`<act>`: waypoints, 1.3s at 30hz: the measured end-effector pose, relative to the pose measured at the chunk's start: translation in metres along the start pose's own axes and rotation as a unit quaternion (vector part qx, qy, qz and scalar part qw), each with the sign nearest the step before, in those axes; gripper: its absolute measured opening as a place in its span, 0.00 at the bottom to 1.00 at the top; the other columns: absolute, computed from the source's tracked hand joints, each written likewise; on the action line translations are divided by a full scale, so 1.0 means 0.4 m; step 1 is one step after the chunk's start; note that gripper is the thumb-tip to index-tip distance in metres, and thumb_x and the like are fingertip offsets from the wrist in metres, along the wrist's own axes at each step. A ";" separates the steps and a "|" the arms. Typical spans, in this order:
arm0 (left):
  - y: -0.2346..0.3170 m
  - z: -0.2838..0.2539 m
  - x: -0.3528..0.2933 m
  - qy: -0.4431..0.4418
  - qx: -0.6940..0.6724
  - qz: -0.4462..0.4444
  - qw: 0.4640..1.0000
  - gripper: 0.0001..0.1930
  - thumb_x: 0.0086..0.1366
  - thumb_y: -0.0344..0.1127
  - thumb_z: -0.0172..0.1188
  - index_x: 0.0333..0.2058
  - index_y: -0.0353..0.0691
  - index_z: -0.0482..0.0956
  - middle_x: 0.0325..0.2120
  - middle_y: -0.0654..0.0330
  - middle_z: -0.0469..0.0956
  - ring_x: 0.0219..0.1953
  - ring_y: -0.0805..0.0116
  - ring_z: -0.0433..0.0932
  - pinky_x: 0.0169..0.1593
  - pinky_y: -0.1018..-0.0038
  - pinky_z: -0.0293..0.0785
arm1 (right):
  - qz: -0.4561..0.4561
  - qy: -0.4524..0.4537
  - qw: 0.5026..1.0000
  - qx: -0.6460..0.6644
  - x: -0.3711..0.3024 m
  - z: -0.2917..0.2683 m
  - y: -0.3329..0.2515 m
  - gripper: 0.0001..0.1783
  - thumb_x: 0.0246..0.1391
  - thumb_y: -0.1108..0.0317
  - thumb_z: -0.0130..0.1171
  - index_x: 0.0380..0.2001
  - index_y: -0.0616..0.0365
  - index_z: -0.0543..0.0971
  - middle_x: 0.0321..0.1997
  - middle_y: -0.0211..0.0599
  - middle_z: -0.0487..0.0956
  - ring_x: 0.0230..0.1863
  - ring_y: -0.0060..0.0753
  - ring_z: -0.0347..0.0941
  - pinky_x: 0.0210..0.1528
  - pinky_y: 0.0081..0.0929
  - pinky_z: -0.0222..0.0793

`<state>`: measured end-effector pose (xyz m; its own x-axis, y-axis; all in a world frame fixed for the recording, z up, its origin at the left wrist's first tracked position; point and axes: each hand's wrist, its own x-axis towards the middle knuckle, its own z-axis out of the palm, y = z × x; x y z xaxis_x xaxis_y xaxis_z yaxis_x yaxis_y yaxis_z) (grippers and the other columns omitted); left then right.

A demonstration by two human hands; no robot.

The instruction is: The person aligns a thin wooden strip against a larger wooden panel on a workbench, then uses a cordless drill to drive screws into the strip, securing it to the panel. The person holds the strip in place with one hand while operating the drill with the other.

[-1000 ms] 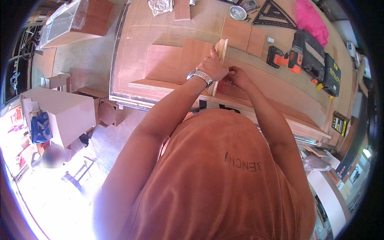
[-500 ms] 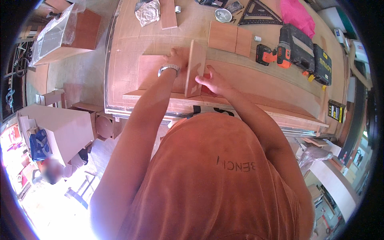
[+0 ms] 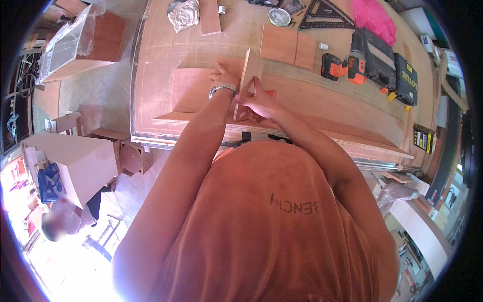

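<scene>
Two flat panels (image 3: pixel 278 44) lie just up and right of the upright board (image 3: pixel 247 75); we see a cordless drill (image 3: pixel 356 66) and black triangular square (image 3: pixel 327 24) at upper right. The board stands on edge at upper centre, long axis running up the frame, lower end slightly left. Our right hand (image 3: pixel 261 102) spreads thumb and forefinger against it; whether it grips, we cannot tell. Our left hand (image 3: pixel 223 78), fingers splayed, sits beside it.
</scene>
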<state>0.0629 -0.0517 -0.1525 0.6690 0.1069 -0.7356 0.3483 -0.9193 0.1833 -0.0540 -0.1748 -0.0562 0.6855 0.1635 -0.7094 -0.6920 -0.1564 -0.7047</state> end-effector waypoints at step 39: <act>-0.041 -0.033 0.002 0.128 0.129 0.128 0.975 0.57 0.58 0.58 0.66 0.73 0.37 0.40 0.66 0.32 0.57 0.62 0.35 0.69 0.64 0.54 0.69 | -0.005 0.032 0.992 0.125 -0.049 -0.020 0.022 0.52 0.52 0.69 0.67 0.75 0.51 0.48 0.46 0.41 0.78 0.29 0.31 0.76 0.24 0.31 0.71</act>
<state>0.0662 -0.0315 -0.1476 0.8655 -0.0787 -0.4946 -0.0068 -0.9893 0.1456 -0.0719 -0.1872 -0.0486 0.6993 0.1010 -0.7076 -0.7148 0.0929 -0.6932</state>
